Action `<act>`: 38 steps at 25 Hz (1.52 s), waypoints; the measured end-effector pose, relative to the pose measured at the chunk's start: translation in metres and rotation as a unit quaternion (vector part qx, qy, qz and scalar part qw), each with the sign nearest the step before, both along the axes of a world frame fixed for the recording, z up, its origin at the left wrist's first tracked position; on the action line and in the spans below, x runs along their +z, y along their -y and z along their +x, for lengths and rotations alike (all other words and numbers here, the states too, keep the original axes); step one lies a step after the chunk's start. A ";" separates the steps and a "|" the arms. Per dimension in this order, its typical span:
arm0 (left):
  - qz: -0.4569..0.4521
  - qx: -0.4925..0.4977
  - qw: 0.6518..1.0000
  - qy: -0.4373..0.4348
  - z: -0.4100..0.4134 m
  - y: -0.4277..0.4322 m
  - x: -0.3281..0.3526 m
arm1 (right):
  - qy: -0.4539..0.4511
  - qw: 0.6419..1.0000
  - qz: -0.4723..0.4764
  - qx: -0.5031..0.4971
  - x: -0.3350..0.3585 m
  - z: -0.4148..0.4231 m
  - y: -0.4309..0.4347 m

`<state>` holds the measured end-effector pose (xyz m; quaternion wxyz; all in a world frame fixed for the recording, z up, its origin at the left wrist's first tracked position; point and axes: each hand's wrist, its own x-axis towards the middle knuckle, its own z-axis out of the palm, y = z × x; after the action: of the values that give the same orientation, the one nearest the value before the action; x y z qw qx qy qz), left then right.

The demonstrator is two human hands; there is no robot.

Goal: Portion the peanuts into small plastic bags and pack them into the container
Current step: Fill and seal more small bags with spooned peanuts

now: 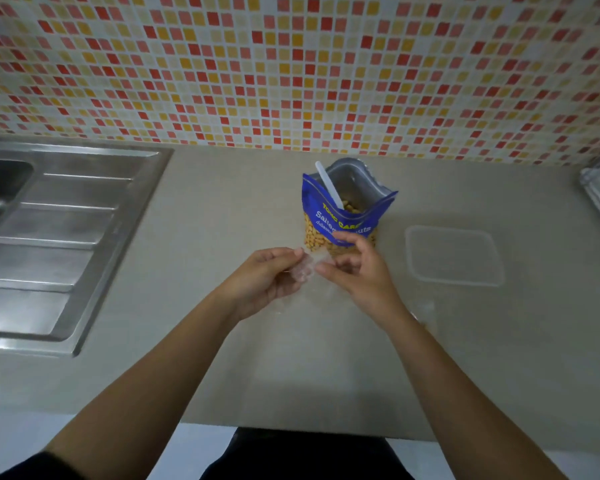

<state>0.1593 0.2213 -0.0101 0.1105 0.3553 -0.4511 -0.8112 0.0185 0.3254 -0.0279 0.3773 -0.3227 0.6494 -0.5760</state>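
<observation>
Head view: left hand (267, 277) and right hand (359, 271), fingertips apparently pinched on a small plastic bag (305, 271); the film looks flimsy and slippery, best gripped at the rim.

We are in a home kitchen: a steel sink (32, 230) with drainboard at left, a beige counter (222, 209), and mosaic tiles (291, 64) on the far wall.

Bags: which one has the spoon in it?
The blue peanut bag, standing open with the white spoon inside. The small clear bag is only pinched between the left hand and right hand.
</observation>
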 end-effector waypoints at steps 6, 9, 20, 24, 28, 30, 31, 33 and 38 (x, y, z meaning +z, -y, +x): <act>-0.080 -0.093 0.992 0.026 -0.027 -0.011 0.015 | -0.075 0.997 -0.026 0.024 0.015 -0.027 -0.024; -0.212 -0.143 0.965 0.064 -0.030 -0.010 0.027 | -0.137 0.989 -0.024 0.057 0.021 -0.032 -0.029; -0.151 -0.101 0.982 0.049 -0.037 -0.011 0.032 | -0.020 0.999 -0.026 0.005 0.018 -0.042 -0.035; -0.058 -0.078 0.995 0.033 -0.036 -0.012 0.029 | -0.031 0.999 -0.033 0.031 0.020 -0.042 -0.031; -0.022 -0.059 0.997 0.044 -0.039 -0.012 0.033 | -0.043 0.997 -0.042 0.045 0.020 -0.044 -0.028; -0.042 -0.062 0.995 0.058 -0.038 -0.011 0.036 | -0.051 0.996 -0.048 0.051 0.018 -0.044 -0.028; -0.057 -0.068 0.994 0.063 -0.037 -0.010 0.037 | -0.056 0.996 -0.051 0.053 0.017 -0.045 -0.028; -0.069 -0.076 0.993 0.064 -0.036 -0.009 0.038 | -0.060 0.995 -0.058 0.053 0.014 -0.045 -0.028; -0.234 -0.085 0.964 0.098 -0.034 -0.009 0.036 | -0.098 0.994 -0.049 0.026 0.017 -0.041 -0.028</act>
<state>0.1251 0.2300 0.0261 0.0761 0.3574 -0.6656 -0.6507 -0.0222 0.3535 -0.0107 0.3104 -0.4124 0.6456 -0.5629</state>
